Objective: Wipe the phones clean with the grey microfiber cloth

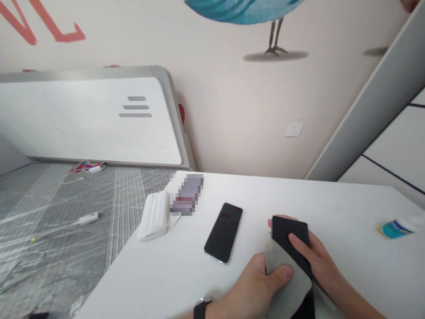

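Holding, over the bench (166, 288), grey cloth (294, 290) pinched in the left hand (252, 283) and a black slab (283, 228) gripped in the nearer right hand (320, 261), both right of the phone (224, 232). Pointing the slab lengthwise forward, slanting slightly to the phone's side, partly covered by cloth.

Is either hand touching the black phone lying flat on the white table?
No, the phone lies apart from both: the left hand holds grey cloth, the right hand a dark flat object.
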Demonstrator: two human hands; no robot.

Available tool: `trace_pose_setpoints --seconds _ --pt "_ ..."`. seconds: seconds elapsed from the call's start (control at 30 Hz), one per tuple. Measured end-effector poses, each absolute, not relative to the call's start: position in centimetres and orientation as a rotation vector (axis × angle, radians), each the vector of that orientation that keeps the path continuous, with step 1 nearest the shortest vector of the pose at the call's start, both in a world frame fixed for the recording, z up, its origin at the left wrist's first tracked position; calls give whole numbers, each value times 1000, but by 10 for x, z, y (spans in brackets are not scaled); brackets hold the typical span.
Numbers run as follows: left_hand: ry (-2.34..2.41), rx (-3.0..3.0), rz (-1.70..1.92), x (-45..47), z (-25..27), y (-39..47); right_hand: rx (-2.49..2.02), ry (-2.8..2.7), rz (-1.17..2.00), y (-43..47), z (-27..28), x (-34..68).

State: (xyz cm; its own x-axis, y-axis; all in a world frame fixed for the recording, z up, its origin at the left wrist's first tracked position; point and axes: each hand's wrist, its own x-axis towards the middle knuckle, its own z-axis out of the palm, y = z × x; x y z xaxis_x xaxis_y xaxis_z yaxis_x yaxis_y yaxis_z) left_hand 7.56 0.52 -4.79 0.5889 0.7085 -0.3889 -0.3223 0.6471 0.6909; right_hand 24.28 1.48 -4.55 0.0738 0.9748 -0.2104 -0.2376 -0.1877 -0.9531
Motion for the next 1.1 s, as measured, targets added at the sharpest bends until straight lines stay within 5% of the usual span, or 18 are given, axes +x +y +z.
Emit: trace_pose_setpoints --seconds 0.4,0.7,1.1 --pt "711 654 672 67 -36 13 -1218 -1047 1412 15 -44 235" --pt "736 404 970 57 -8 33 -1189 -1217 828 19 -45 238" --pt "747 366 1100 48 -5 47 -1129 -1256 1438 28 -52 229"
